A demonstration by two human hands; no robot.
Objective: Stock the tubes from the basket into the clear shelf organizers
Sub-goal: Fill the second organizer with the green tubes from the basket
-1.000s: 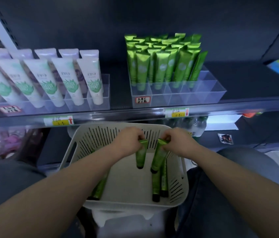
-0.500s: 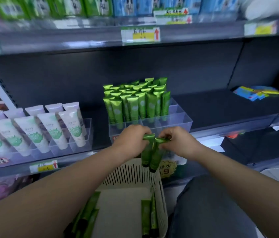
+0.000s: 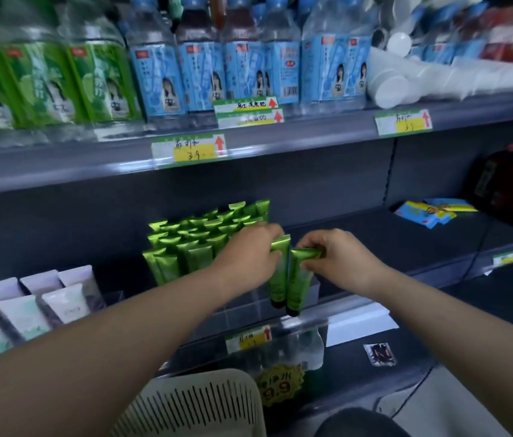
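My left hand [image 3: 249, 257] is closed on the crimped top of one green tube [image 3: 279, 272], and my right hand [image 3: 337, 260] is pinched on the crimped top of a second green tube [image 3: 297, 279]. The two tubes hang side by side, caps down, touching or nearly so along their length. They sit over the right-hand end of the clear organizer [image 3: 313, 290] on the middle shelf, just beside the block of standing green tubes [image 3: 195, 244] that fills its left part. My left hand partly hides the nearest of those standing tubes. Whether the dark caps have reached the bottom of a slot I cannot tell. Further left on the same shelf stand white tubes [image 3: 28, 307] in their own clear holder. The pale slotted basket [image 3: 198, 405] shows at the bottom edge, below my forearms; its inside is out of sight. Bottles [image 3: 160, 67] with green and blue labels line the shelf above.
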